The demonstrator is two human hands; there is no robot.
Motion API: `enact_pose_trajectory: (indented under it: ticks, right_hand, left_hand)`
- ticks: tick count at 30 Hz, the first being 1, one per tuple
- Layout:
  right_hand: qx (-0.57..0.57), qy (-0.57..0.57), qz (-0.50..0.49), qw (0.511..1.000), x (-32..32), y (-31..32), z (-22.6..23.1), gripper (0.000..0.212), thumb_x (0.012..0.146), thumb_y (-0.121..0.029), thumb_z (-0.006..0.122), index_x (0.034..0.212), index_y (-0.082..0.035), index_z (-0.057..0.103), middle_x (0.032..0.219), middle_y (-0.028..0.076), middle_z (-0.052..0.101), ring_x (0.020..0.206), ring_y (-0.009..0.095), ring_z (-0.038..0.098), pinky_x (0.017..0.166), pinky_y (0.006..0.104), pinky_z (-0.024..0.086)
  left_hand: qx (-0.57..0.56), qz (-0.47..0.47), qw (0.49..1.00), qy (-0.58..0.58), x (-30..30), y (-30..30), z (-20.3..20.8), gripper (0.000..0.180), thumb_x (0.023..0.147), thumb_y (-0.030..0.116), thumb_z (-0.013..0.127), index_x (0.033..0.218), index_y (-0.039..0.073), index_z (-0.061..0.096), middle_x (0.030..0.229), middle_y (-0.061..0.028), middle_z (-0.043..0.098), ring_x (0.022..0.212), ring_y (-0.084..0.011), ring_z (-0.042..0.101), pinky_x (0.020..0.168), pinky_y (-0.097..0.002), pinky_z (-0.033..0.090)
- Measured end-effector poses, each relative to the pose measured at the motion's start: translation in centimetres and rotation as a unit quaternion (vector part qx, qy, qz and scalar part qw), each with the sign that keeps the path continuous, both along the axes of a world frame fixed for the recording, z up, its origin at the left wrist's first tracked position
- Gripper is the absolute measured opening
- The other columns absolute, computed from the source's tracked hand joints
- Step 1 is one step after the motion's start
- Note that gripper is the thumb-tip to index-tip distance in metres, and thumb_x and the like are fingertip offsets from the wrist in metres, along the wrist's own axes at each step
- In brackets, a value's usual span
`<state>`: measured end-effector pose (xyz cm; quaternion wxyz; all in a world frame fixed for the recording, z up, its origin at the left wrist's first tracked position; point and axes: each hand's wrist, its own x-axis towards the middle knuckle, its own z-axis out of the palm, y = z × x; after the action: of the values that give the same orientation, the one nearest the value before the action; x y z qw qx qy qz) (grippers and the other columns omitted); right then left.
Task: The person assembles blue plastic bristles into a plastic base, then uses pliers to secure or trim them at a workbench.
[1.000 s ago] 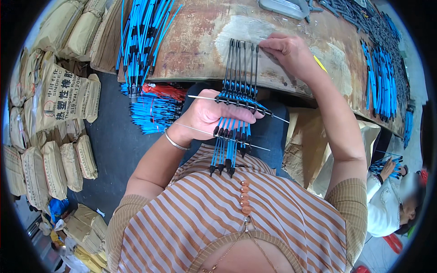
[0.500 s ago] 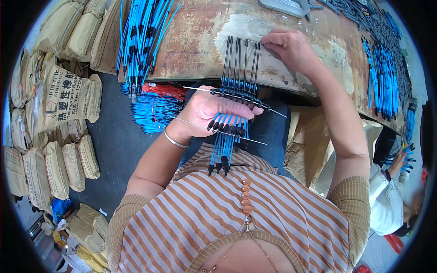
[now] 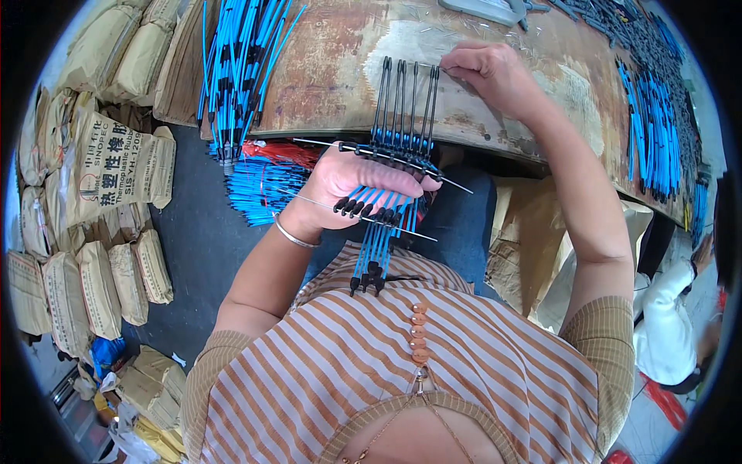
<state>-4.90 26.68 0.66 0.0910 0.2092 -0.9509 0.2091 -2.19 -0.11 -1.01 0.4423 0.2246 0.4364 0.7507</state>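
My left hand (image 3: 340,182) is wrapped around a row of thin blue rods (image 3: 376,246) with black fittings, in front of my body. Two thin metal wires (image 3: 456,185) run crosswise through the black joints, one above my thumb and one below it. From the upper wire, slim black stems (image 3: 401,97) stretch away over the table's near edge. At the far tip of the rightmost stem is my right hand (image 3: 488,71), its thumb and forefinger pinched together. Whatever sits between those fingertips is too small to make out.
A worn wooden table (image 3: 325,69) lies ahead, scattered with small metal pins. Bundles of blue rods (image 3: 239,69) stand at left, with more (image 3: 653,139) at right. A grey tray (image 3: 483,9) is at the back. Paper sacks (image 3: 112,162) are stacked left; a co-worker (image 3: 668,332) is at right.
My left hand and the row of rods have shifted slightly left. My right hand has moved a little up and left, still pinching near the stem tips. The co-worker's arm has moved.
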Motion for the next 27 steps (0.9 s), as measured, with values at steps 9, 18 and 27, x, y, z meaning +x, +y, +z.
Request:
enact_pose_trajectory:
  ticks: [9, 18, 27]
  right_hand:
    - [0.069, 0.016, 0.001, 0.998, -0.2, -0.6, 0.2, 0.015, 0.079, -0.010, 0.059, 0.093, -0.006, 0.063, 0.087, 0.008, 0.063, 0.080, 0.027, 0.061, 0.069, 0.0355, 0.049]
    - [0.211, 0.088, 0.097, 0.969, 0.2, -1.5, 1.3, 0.035, 0.080, -0.010, 0.056, 0.115, -0.015, 0.053, 0.086, 0.011, 0.057, 0.081, 0.029, 0.057, 0.070, 0.0382, 0.047]
    - [0.089, -0.041, 0.031, 0.995, 1.5, -1.3, 1.4, 0.030, 0.078, -0.003, 0.052, 0.108, -0.008, 0.056, 0.087, 0.012, 0.054, 0.082, 0.032, 0.056, 0.073, 0.0387, 0.046]
  left_hand:
    - [0.038, -0.002, 0.983, 0.180, -0.4, -0.1, -0.2, 0.019, 0.078, 0.004, 0.059, 0.095, -0.005, 0.063, 0.098, -0.0222, 0.062, 0.093, -0.0302, 0.062, 0.083, -0.0344, 0.050]
    - [0.069, 0.008, 0.974, 0.216, -0.2, 0.3, -0.3, 0.022, 0.080, 0.010, 0.061, 0.094, -0.007, 0.063, 0.099, -0.0231, 0.062, 0.094, -0.0300, 0.062, 0.084, -0.0359, 0.049]
    - [0.069, 0.015, 0.963, 0.260, -0.3, 0.4, -0.2, 0.021, 0.080, 0.013, 0.064, 0.094, -0.002, 0.065, 0.096, -0.0169, 0.066, 0.090, -0.0247, 0.065, 0.082, -0.0322, 0.050]
